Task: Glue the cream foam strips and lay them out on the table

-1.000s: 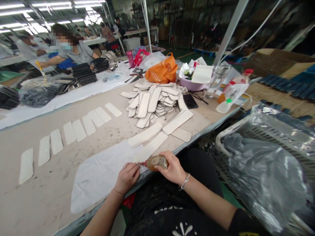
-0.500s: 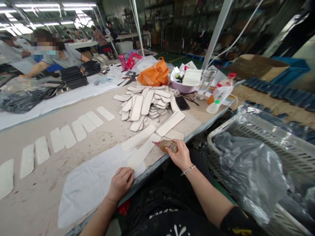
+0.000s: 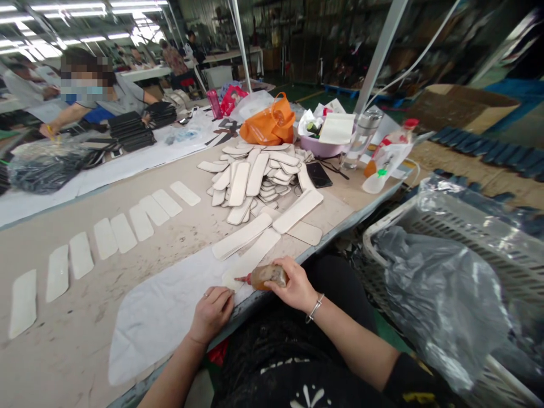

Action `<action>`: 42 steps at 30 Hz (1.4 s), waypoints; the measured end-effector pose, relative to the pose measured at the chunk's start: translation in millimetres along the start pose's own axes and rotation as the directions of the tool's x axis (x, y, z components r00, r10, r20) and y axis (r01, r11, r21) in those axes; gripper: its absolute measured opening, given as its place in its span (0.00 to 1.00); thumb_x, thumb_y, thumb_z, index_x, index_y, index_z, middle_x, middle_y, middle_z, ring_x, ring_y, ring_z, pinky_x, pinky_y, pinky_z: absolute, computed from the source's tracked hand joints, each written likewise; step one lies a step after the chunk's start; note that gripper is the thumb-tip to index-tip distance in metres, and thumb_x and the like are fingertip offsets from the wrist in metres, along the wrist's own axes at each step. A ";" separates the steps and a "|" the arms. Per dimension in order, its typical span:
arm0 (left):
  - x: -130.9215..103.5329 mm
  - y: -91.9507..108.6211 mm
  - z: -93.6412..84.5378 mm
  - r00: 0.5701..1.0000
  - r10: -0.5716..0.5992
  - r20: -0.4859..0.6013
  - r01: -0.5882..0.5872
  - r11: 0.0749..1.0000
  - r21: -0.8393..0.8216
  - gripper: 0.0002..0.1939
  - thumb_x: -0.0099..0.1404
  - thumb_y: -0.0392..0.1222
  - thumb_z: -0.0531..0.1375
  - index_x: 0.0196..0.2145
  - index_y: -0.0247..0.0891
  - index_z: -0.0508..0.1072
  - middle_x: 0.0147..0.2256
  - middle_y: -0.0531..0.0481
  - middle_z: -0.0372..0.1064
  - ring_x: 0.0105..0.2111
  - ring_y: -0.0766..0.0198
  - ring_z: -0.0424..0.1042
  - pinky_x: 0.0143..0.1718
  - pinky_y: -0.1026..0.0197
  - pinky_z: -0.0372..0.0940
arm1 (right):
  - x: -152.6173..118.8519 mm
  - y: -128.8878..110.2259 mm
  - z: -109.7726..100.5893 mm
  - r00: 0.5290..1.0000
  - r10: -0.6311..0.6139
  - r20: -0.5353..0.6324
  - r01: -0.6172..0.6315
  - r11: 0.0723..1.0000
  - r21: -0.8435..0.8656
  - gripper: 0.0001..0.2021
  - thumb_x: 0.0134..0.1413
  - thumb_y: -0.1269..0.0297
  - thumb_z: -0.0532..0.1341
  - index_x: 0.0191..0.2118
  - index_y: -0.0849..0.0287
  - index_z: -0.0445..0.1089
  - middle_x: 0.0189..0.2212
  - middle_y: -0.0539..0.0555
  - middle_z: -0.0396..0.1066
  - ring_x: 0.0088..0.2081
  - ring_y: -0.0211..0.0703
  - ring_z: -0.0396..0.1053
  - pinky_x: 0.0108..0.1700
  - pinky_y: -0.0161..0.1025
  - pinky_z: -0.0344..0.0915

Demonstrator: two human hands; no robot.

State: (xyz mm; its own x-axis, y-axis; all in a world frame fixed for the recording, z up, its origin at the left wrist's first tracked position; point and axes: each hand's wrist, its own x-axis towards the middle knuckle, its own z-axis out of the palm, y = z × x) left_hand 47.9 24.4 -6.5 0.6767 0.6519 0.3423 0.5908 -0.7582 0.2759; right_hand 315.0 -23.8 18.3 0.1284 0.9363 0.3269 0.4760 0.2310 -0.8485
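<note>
My right hand (image 3: 294, 285) is closed round a squeeze bottle (image 3: 267, 277) of brownish liquid, tilted so that its red nozzle points left. The nozzle tip is at the near end of a long white strip (image 3: 257, 249) with rounded ends. That end is pinched by my left hand (image 3: 213, 309), close to the table's front edge. Under the strip's near part lies a white cloth (image 3: 157, 317). Another strip (image 3: 240, 235) rests just beyond, and a further one (image 3: 298, 211) lies to the right. Behind them is a heap of similar pale strips (image 3: 240, 184).
Several white strips (image 3: 119, 233) lie in a row on the left. Behind the heap stand an orange bag (image 3: 267, 124), a lilac basin (image 3: 321, 148), a phone (image 3: 318, 175) and a glass bottle (image 3: 361, 139). A plastic crate (image 3: 463, 221) stands right. A co-worker (image 3: 123, 93) sits across the table.
My right hand has moved the squeeze bottle left and toward me, along the strip to its near end. My left hand stays at that end. The view has shifted slightly.
</note>
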 end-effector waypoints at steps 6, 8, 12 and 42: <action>-0.2 0.2 0.0 1.000 0.004 -0.013 -0.004 1.000 -0.018 0.06 0.60 0.32 0.56 0.35 0.37 0.72 0.33 0.46 0.70 0.34 0.62 0.68 0.39 0.58 0.66 | 8.6 19.3 -17.3 0.985 0.071 -0.154 -0.101 0.975 -0.197 0.17 0.47 0.64 0.64 0.45 0.56 0.63 0.36 0.56 0.66 0.39 0.48 0.66 0.42 0.46 0.67; -0.9 -0.2 0.2 1.000 0.002 -0.008 -0.002 1.000 -0.016 0.06 0.60 0.32 0.57 0.35 0.37 0.71 0.33 0.46 0.70 0.34 0.62 0.68 0.39 0.58 0.66 | 10.4 29.0 -27.0 0.967 0.078 -0.243 -0.139 0.960 -0.245 0.17 0.47 0.64 0.63 0.45 0.56 0.63 0.36 0.57 0.66 0.40 0.50 0.65 0.43 0.48 0.67; -1.4 -1.0 0.8 1.000 0.005 -0.005 -0.005 1.000 -0.001 0.06 0.59 0.32 0.57 0.35 0.36 0.71 0.33 0.46 0.70 0.34 0.62 0.68 0.39 0.58 0.66 | 4.7 31.4 -32.6 0.945 0.109 -0.308 -0.161 0.976 -0.149 0.17 0.47 0.61 0.64 0.44 0.55 0.62 0.37 0.56 0.66 0.40 0.49 0.66 0.44 0.48 0.66; 2.1 -1.3 2.2 0.999 0.045 -0.014 -0.045 0.998 0.033 0.07 0.59 0.30 0.58 0.37 0.34 0.70 0.33 0.46 0.68 0.34 0.62 0.66 0.39 0.58 0.65 | 26.8 45.0 -33.1 0.916 0.105 -0.388 -0.203 0.954 -0.220 0.18 0.47 0.61 0.64 0.44 0.56 0.63 0.38 0.55 0.66 0.40 0.46 0.66 0.44 0.44 0.66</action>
State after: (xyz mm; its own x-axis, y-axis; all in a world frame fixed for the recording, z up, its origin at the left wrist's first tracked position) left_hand 49.6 26.8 -8.1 0.6963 0.6165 0.3674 0.5742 -0.7857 0.2301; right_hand 368.6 2.9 2.6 0.5049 0.7792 0.3713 0.6198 -0.0279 -0.7842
